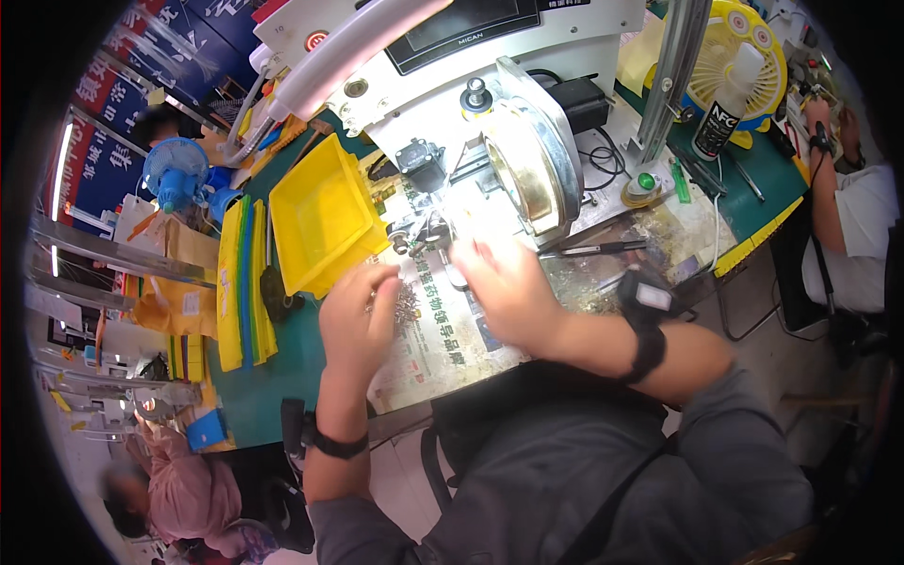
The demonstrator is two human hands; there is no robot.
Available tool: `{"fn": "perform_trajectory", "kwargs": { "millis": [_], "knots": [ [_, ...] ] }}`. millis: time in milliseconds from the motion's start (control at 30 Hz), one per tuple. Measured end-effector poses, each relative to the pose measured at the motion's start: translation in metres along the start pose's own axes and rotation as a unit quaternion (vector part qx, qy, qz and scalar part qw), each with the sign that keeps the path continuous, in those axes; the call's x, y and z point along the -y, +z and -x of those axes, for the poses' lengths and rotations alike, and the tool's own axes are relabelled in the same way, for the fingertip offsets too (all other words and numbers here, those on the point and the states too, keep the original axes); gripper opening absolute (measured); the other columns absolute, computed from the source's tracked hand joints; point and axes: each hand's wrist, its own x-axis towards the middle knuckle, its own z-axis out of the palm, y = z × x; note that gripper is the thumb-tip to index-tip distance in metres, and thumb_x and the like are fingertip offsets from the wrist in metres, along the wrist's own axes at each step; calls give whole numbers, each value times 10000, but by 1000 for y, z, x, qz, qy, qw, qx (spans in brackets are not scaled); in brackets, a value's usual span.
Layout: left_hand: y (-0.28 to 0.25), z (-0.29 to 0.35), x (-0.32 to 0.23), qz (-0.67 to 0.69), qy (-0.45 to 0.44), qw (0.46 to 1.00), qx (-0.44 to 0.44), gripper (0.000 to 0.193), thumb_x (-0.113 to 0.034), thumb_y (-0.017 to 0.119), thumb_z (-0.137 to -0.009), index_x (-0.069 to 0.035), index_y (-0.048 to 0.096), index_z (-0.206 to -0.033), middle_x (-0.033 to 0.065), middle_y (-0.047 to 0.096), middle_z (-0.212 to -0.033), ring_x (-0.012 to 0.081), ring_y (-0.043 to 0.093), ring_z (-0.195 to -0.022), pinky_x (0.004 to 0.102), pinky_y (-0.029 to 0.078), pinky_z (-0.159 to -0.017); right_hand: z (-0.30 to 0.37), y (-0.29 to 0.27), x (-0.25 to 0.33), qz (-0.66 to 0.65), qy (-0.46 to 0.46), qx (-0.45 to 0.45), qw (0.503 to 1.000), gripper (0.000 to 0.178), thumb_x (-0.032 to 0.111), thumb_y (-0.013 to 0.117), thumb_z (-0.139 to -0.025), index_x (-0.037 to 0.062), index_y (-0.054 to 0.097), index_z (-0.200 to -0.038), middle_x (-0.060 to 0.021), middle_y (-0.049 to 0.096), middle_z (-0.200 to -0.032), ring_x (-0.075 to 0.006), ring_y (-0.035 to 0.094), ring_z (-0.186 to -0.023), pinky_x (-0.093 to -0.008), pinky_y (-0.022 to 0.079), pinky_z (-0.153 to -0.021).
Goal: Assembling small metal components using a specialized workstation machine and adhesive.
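Yellow bin (315, 221): on the table (273, 400), left of the machine (603, 56); open top, inner walls and floor showing; near corner just beyond the left hand.
Metal bits (408, 309): loose small pile on the printed sheet (435, 350), between bin and near table edge, just beside the left hand; single shapes too small to tell.
Left hand (360, 311): fingers curled, thumb toward the index finger; grasp on a bit cannot be told.
Right hand (508, 287): fingers bent in at the fixture (424, 235), on the machine's near side; tips lost in glare and blur, cannot tell whether they grip anything.
Bottle (718, 127): black body, white cap, near the table's far right corner; contents hidden by the wall.
Small pot (642, 192): green cap, toward the right table edge; contents not readable.
Brass-coloured ring (523, 174): on the machine; near part washed out by lamp light.
Machine top: cut off at the upper frame edge; screen partly behind the lamp (348, 56).
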Motion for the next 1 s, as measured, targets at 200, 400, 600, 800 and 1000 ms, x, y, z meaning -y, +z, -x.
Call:
{"fn": "perform_trajectory", "kwargs": {
  "millis": [200,400,600,800,1000],
  "knots": [
    [9,-9,-62,177,60,980,69,162,-41,748,-826,-27,697,-979,133,698,-956,257,667,-817,327,520,-713,26,-33,32,-461,375,17,804,130,140,545,-1053,13,563,-1079,25,585,-867,-22,506,-765,-200,422,-660],
    [35,-7,-52,154,123,980,-20,76,31,696,-844,1,655,-901,129,680,-871,252,643,-790,326,501,-735,16,-36,31,-459,368,11,809,109,133,561,-1049,28,588,-1057,28,592,-866,-20,504,-753,-205,411,-647],
    [40,-3,-57,136,190,970,-68,92,47,693,-846,-10,639,-894,140,661,-870,283,632,-787,347,498,-734,2,-74,23,-79,59,39,994,123,103,703,-878,29,657,-965,-88,604,-745,-250,621,-643,-349,490,-586],
    [43,-7,-56,140,195,969,-61,85,42,696,-846,4,645,-903,152,650,-875,291,623,-789,352,491,-728,-6,-70,8,-10,-41,73,996,101,108,695,-859,40,667,-930,-109,628,-789,-302,649,-695,-392,519,-621],
    [42,-4,-57,133,187,972,-56,65,41,671,-862,7,635,-905,149,638,-869,290,607,-793,355,479,-737,0,-69,6,52,-86,100,990,138,110,706,-824,38,665,-934,-82,626,-807,-274,646,-713,-366,517,-615]
  ]
}}
